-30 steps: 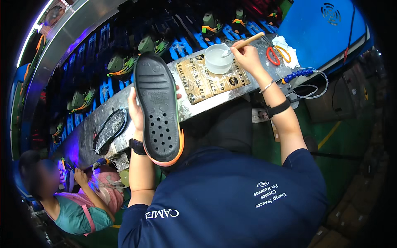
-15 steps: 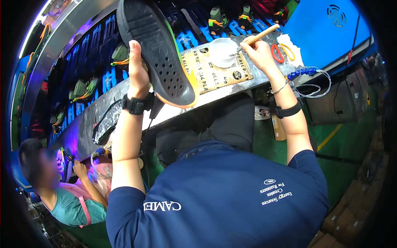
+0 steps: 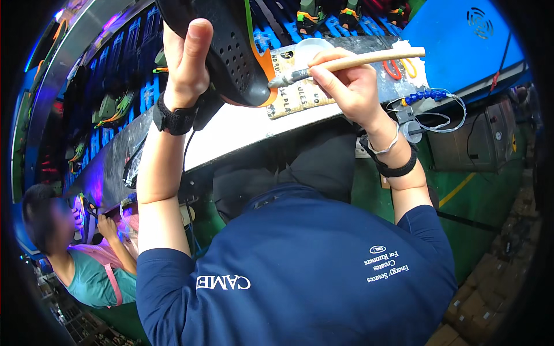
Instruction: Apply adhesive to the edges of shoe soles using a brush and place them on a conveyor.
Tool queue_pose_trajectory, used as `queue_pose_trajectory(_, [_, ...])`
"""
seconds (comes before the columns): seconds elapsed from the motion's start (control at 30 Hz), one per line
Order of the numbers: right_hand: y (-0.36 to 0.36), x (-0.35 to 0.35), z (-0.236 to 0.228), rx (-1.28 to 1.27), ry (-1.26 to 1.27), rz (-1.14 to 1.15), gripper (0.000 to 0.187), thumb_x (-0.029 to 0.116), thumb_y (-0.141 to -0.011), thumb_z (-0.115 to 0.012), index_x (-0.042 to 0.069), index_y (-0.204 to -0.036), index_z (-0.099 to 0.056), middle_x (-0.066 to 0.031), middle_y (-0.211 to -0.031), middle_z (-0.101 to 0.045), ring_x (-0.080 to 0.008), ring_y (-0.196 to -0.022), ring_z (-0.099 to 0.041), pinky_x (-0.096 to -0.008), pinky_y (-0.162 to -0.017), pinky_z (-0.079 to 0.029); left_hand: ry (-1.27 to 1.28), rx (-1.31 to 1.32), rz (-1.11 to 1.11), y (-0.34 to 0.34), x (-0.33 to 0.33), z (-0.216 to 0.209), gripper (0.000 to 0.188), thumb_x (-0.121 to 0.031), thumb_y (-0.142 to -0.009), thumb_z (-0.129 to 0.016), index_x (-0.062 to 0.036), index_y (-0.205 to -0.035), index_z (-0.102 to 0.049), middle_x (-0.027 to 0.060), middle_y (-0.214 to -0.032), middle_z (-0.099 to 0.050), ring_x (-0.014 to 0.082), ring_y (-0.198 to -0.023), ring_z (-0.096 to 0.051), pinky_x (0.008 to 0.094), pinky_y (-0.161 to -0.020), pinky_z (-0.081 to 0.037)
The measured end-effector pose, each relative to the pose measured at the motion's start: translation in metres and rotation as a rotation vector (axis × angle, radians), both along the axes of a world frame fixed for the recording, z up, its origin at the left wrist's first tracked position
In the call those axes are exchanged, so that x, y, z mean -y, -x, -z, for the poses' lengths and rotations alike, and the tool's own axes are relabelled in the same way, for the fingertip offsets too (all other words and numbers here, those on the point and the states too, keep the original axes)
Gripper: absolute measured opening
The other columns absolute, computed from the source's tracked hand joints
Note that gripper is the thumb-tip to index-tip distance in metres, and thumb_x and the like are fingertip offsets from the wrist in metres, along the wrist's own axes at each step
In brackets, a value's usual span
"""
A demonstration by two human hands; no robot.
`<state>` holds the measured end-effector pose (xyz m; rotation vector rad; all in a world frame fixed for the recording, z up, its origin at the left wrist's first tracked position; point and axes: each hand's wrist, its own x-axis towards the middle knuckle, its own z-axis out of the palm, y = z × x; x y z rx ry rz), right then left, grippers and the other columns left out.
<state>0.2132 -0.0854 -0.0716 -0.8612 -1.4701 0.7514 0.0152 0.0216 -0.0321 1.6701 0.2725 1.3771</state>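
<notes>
The right hand's (image 3: 351, 86) fingers pinch the smooth, rounded wooden handle of a brush (image 3: 378, 57); ahead of their tips, its grey bristles touch the orange-edged heel of a black sole (image 3: 239, 60), dotted with round holes. The left hand (image 3: 187, 66) grips that sole, thumb upright along its side, other fingers mostly hidden behind. Beneath the right fingers, a brown sheet (image 3: 304, 104) with black lettering lies on the table (image 3: 236, 127); just past them sits a pale bowl (image 3: 311, 45), partly covered. Well behind, white print marks a dark-blue shirt (image 3: 306, 248).
</notes>
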Motion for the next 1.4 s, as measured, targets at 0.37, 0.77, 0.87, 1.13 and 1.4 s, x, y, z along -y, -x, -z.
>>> queue_pose_trajectory(0.37, [0.013,0.015,0.000,0.007,-0.048,-0.011,0.009,0.000,-0.077,-0.052,-0.006,-0.084,-0.054,-0.0056,-0.066,-0.053,-0.0051,-0.050,-0.045,-0.0159,-0.043,-0.033,-0.013,-0.058,0.027,-0.004,0.006,-0.010,0.056,-0.043,-0.081,-0.045,-0.0013,-0.117,-0.036,0.0088,-0.105,-0.050,0.0143,-0.090,-0.051,0.0258,-0.076,-0.041])
queue_pose_trajectory(0.77, [-0.001,0.001,0.003,-0.059,0.070,0.029,0.010,0.004,-0.079,-0.052,-0.004,-0.083,-0.053,-0.0040,-0.061,-0.051,-0.0044,-0.045,-0.042,-0.0164,-0.040,-0.032,-0.042,-0.081,0.069,-0.008,0.010,-0.017,0.053,-0.039,-0.082,-0.046,-0.0025,-0.119,-0.034,0.0078,-0.104,-0.050,0.0125,-0.089,-0.051,0.0247,-0.073,-0.042])
queue_pose_trajectory(0.87, [0.001,-0.002,0.002,-0.028,-0.016,0.075,0.009,0.004,-0.078,-0.053,-0.004,-0.083,-0.053,-0.0036,-0.061,-0.051,-0.0041,-0.046,-0.042,-0.0161,-0.040,-0.032,-0.051,-0.084,0.086,-0.009,0.012,-0.019,0.053,-0.038,-0.082,-0.046,-0.0028,-0.119,-0.033,0.0076,-0.104,-0.050,0.0121,-0.088,-0.051,0.0244,-0.073,-0.043])
queue_pose_trajectory(1.13, [0.003,-0.012,-0.007,-0.011,-0.150,0.148,0.007,0.002,-0.074,-0.058,-0.003,-0.079,-0.056,-0.0012,-0.065,-0.054,-0.0034,-0.056,-0.049,-0.0152,-0.049,-0.037,0.046,-0.088,0.018,-0.026,0.019,-0.019,0.050,-0.039,-0.083,-0.044,-0.0024,-0.115,-0.037,0.0066,-0.096,-0.052,0.0110,-0.081,-0.051,0.0236,-0.068,-0.043])
queue_pose_trajectory(1.4, [0.005,0.011,-0.013,-0.008,-0.073,0.070,0.006,-0.003,-0.074,-0.055,-0.004,-0.080,-0.055,-0.0041,-0.068,-0.053,-0.0048,-0.055,-0.049,-0.0160,-0.047,-0.037,-0.005,-0.076,-0.099,-0.031,0.020,-0.020,0.048,-0.041,-0.083,-0.042,-0.0014,-0.109,-0.041,0.0062,-0.090,-0.053,0.0112,-0.080,-0.051,0.0249,-0.069,-0.042])
